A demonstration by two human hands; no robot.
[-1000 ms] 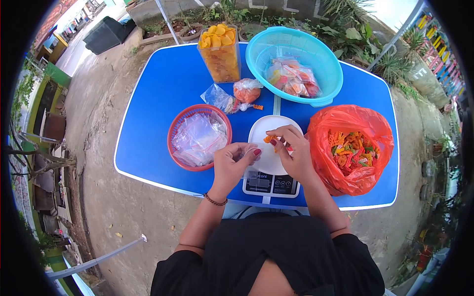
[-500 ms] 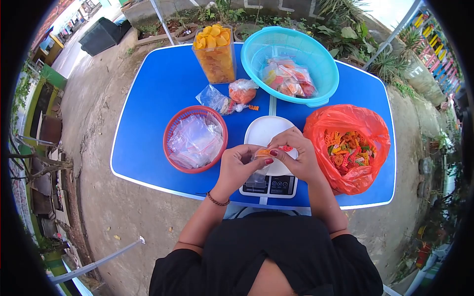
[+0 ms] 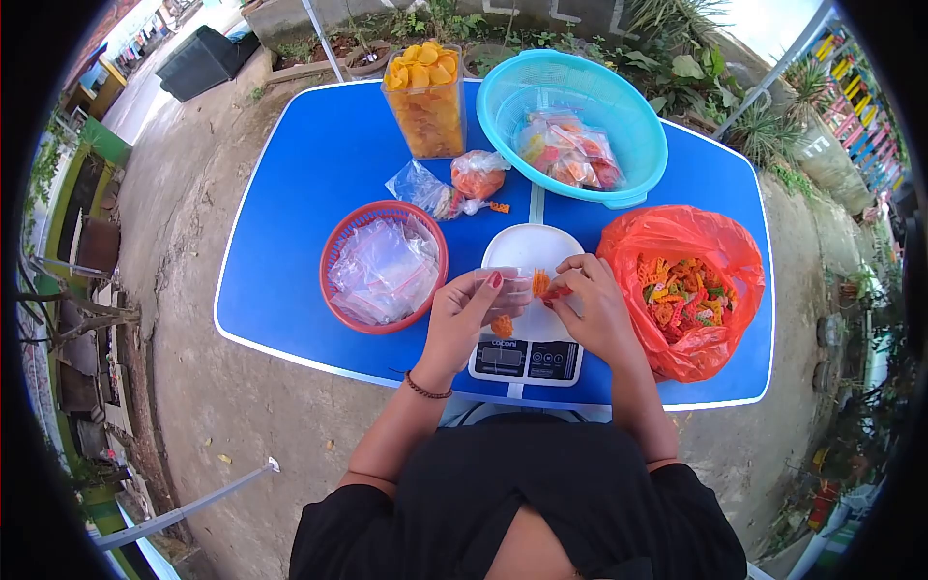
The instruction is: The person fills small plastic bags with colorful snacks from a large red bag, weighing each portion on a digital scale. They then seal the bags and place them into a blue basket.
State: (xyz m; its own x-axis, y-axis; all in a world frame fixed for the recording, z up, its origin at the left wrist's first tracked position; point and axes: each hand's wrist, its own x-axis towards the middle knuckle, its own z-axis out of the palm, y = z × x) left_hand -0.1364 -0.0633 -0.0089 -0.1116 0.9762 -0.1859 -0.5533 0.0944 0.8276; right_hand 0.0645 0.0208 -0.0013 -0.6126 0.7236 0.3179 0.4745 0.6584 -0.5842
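Over the white plate of a kitchen scale, my left hand pinches a small clear plastic bag. An orange crinkled cracker shows low in that bag. My right hand grips another orange cracker in its fingertips, right at the bag's mouth; a bit of red also shows by those fingers. To the right of that hand stands a red plastic bag full of colourful crackers. Left of my left hand is a red basket with flat clear bags.
A turquoise basin holding filled packets stands at the back of the blue table. Beside it is a clear container of yellow chips. Small knotted bags and a loose cracker lie in front.
My hands have drawn slightly apart, and the left has turned upward with the bag. The cracker in my right fingers now stands upright at its mouth. The view has shifted slightly.
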